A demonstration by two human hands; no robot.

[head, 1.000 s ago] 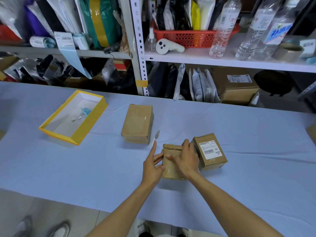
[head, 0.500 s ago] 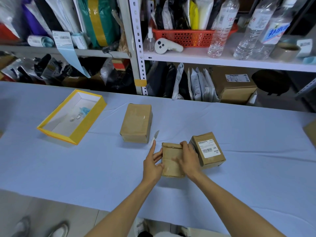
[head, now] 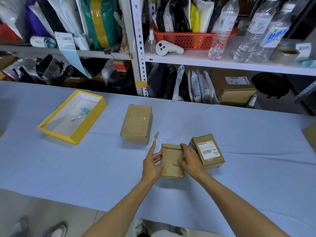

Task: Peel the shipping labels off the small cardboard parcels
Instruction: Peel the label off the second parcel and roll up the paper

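Note:
Three brown cardboard parcels lie on the blue-covered table (head: 239,134). The middle small parcel (head: 171,161) has a bare top and sits between my hands. My right hand (head: 189,159) grips it, fingers curled over its far right edge and thumb on top. My left hand (head: 152,161) presses straight fingers against its left side, index finger pointing away. A small white label scrap (head: 156,136) stands just beyond that fingertip. The right parcel (head: 207,151) carries a white barcode shipping label (head: 207,150). The larger left parcel (head: 136,124) shows no label.
A yellow-rimmed open box (head: 71,115) with small scraps inside lies at the left of the table. Metal shelves (head: 222,64) behind the table hold bags, a red basket, water bottles and a labelled carton. Another brown box edge (head: 310,134) shows at the far right.
My right hand has slid slightly toward the middle parcel's right edge, uncovering more of its top. The left hand stays at the parcel's left side.

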